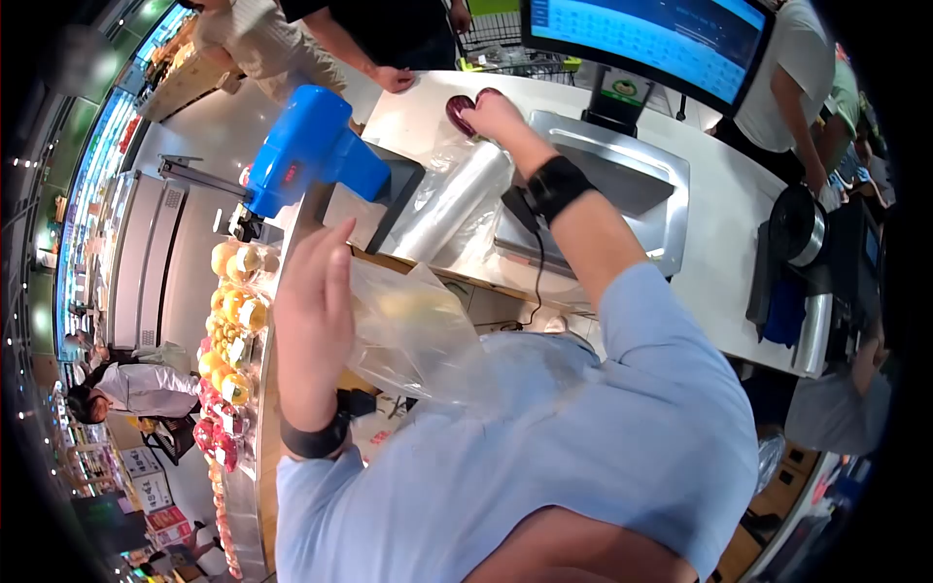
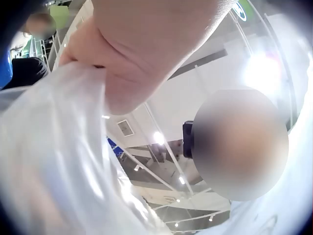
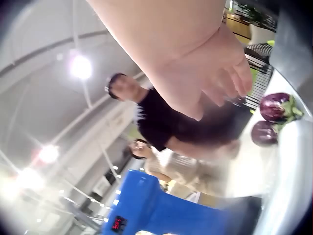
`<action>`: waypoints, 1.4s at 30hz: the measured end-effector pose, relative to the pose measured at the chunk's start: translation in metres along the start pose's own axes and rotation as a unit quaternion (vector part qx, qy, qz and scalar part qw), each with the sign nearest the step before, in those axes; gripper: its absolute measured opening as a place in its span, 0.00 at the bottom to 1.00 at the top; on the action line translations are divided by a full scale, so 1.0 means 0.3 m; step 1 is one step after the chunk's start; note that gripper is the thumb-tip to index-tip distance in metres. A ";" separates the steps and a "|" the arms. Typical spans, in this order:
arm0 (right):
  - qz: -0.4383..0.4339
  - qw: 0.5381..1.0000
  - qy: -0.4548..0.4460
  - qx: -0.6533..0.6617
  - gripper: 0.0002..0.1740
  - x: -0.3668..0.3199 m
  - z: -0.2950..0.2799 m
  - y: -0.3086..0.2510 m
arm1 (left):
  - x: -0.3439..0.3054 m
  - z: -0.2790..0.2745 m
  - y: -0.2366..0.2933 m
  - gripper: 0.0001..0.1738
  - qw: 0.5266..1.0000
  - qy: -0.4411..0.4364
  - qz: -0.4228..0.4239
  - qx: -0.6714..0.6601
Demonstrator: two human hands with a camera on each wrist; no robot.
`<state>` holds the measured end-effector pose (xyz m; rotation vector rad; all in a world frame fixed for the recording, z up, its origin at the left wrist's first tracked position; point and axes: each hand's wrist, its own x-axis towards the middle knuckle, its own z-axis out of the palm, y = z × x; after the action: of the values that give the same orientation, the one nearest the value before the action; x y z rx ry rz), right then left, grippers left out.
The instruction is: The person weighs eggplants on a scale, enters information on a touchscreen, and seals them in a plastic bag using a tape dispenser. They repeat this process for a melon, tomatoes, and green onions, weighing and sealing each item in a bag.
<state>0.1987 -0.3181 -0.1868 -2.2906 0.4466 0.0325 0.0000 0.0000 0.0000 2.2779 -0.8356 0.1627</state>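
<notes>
A clear plastic bag (image 1: 413, 325) hangs beside my left hand (image 1: 316, 311), a blurred yellow-green patch showing through it. In the left wrist view, the gathered film of the bag (image 2: 63, 127) runs up into the grip of my left hand (image 2: 132, 63). Across the counter, my right hand (image 1: 498, 119) reaches to two dark purple eggplants (image 1: 458, 117) and overlaps them in the head view. In the right wrist view, the eggplants (image 3: 275, 106) lie side by side, green stems toward the roll, while the loosely bent fingers of my right hand (image 3: 210, 73) hold nothing.
A roll of clear bags (image 1: 452, 199) lies near a blue device (image 1: 306, 151) with a red display. Right of it are a metal scale (image 1: 622, 175) and a screen (image 1: 646, 39). Packed fruit (image 1: 233, 311) lines the left side. A person (image 1: 379, 34) stands across the counter (image 1: 428, 102).
</notes>
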 end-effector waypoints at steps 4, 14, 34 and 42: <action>0.139 0.980 0.111 -0.090 0.35 0.137 0.202 0.028 | -0.002 0.035 -0.091 0.14 0.972 0.011 -0.119 0.201; -0.036 0.874 0.200 -0.442 0.38 0.533 0.501 0.103 | -0.012 0.062 -0.362 0.19 0.943 -0.036 -0.285 0.165; -0.140 0.959 0.193 -0.151 0.48 -0.468 -0.158 0.135 | 0.087 0.173 -0.595 0.20 0.954 -0.129 -0.267 -0.054; -0.040 0.973 0.151 -0.170 0.48 -0.660 -0.197 0.379 | 0.122 0.226 -0.624 0.18 0.961 -0.151 -0.224 -0.055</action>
<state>-0.0311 -0.3709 -0.1942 -2.6620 0.5376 -0.3063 0.1352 0.0398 -0.1455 2.3523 -0.4375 -0.4346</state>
